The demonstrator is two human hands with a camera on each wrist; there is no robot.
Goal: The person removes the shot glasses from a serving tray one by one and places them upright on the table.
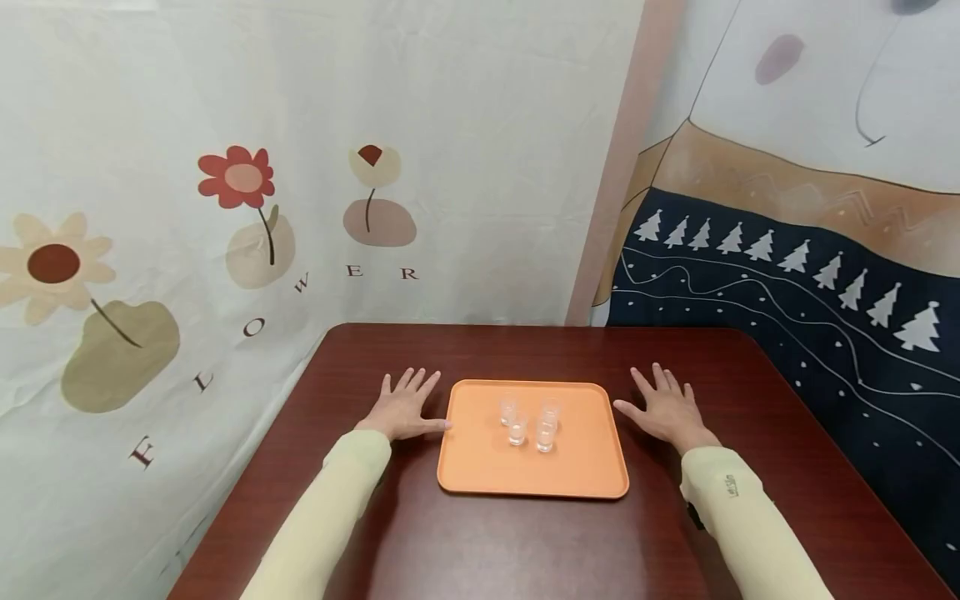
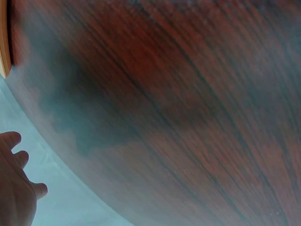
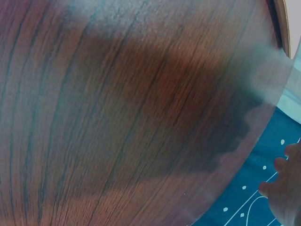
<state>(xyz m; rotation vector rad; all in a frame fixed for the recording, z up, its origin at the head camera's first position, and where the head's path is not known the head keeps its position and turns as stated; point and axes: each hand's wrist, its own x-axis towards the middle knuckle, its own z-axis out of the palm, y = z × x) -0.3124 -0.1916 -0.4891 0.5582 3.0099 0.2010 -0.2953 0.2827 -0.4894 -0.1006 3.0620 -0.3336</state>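
Note:
An orange rectangular tray (image 1: 480,469) lies on the dark red wooden table, and several small clear glasses (image 1: 545,437) stand grouped near its middle. To the left of the tray is my left hand (image 1: 402,413), fingers spread and straight, the thumb tip right at the tray's left edge. On the other side my right hand (image 1: 667,413) has its fingers spread too, its thumb pointing towards the tray's right edge with a small gap. Neither hand holds anything. Both hands show partly at the lower corners of the wrist views, their shadows falling on the wood.
The table (image 1: 495,550) has rounded far corners. Behind it hangs a white cloth (image 1: 480,167) printed with flowers and letters. A second cloth (image 1: 750,308) with white trees on dark blue hangs along the right side.

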